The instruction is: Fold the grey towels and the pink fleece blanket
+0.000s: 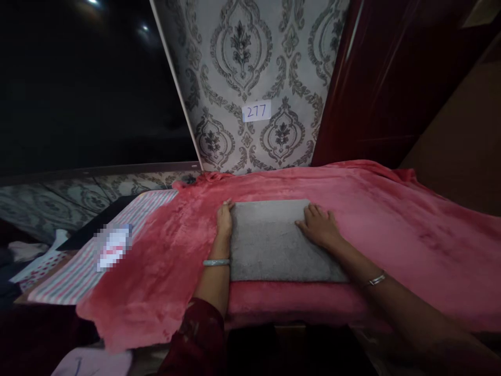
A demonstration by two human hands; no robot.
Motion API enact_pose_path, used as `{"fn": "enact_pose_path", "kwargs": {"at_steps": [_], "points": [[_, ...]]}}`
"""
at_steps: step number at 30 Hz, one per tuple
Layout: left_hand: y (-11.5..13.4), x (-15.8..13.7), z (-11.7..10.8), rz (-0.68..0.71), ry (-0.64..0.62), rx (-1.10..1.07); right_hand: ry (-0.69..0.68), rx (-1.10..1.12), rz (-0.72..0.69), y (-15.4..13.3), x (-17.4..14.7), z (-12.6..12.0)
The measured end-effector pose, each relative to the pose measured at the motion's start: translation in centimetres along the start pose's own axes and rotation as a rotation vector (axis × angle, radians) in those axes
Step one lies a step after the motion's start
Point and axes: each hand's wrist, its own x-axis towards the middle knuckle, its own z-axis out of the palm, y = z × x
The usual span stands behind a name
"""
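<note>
A grey rectangular cloth, perhaps a towel (274,243), lies flat on a pink plush blanket (391,219). My left hand (224,216) rests along the cloth's left edge near its far corner, fingers stretched forward and not wrapped around it. On the far right corner lies my right hand (319,225), flat, with the fingers spread and the thumb apart. Both hands touch the cloth without lifting it. Whether the cloth is folded in layers I cannot tell.
A striped cloth (70,279) with a blurred white-and-blue item (113,248) on it lies at left. A large dark screen (90,89) stands behind. Patterned wallpaper bears a paper label (257,110) reading 277. A dark red glossy panel (376,83) rises at right.
</note>
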Motion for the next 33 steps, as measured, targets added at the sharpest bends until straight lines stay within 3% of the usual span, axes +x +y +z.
{"fn": "enact_pose_path", "kwargs": {"at_steps": [3, 8, 12, 16, 23, 27, 30, 33], "points": [[0.0, -0.1, 0.0, 0.008, 0.005, -0.001, 0.051, 0.038, -0.144, -3.9, 1.4, -0.8], [0.2, 0.0, -0.1, 0.028, -0.047, 0.131, 0.011, 0.153, -0.489, -13.6, 3.2, -0.7], [0.1, 0.2, -0.1, 0.035, -0.056, 0.165, 0.016, 0.204, -0.575, -16.5, 3.9, 0.5], [0.0, 0.0, -0.1, 0.046, -0.062, 0.187, 0.024, 0.201, -0.426, -13.3, 5.1, 1.4], [0.4, -0.1, -0.2, 0.048, -0.078, 0.236, 0.057, 0.159, -0.028, -0.1, 5.3, 2.6], [0.3, -0.1, 0.0, 0.064, -0.081, 0.221, 0.058, 0.199, 0.073, 5.7, 3.3, 3.1], [0.1, 0.0, 0.2, 0.078, -0.081, 0.207, 0.197, 0.171, 0.104, 6.4, 1.5, 2.1], [-0.1, 0.1, 0.4, 0.086, -0.083, 0.201, 0.334, 0.178, -0.047, 2.2, -0.9, 0.5]]}}
